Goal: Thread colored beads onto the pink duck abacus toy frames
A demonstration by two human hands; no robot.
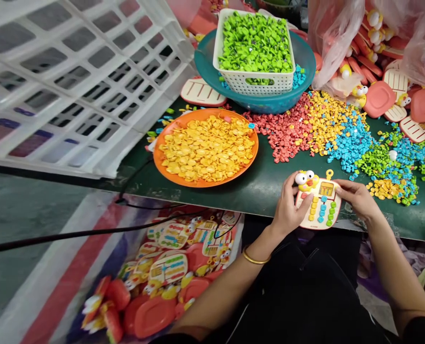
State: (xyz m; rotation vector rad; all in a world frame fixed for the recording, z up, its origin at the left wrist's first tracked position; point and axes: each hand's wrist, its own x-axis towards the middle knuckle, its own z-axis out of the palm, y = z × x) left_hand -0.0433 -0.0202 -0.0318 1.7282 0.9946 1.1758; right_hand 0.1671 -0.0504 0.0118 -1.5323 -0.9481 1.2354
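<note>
Between my two hands, at the table's front edge, is a cream toy board [319, 203] with a yellow googly-eyed duck head [308, 180] at its top left. Columns of yellow, blue and green beads fill its slots, and a small yellow ring piece [329, 174] sticks up at the top. My left hand [290, 204] grips the left side, its thumb across the front near the red and yellow beads. At the upper right edge my right hand [355, 195] pinches the board between thumb and fingers. Part of the red column is hidden by my left thumb.
An orange plate [158, 157] of yellow pieces stands left. Behind it a white basket [230, 79] of green beads sits in a teal basin [205, 57]. Loose red, yellow, blue and green beads [350, 138] spread rightward. A white crate [101, 95] leans left; finished-looking boards [169, 267] lie below.
</note>
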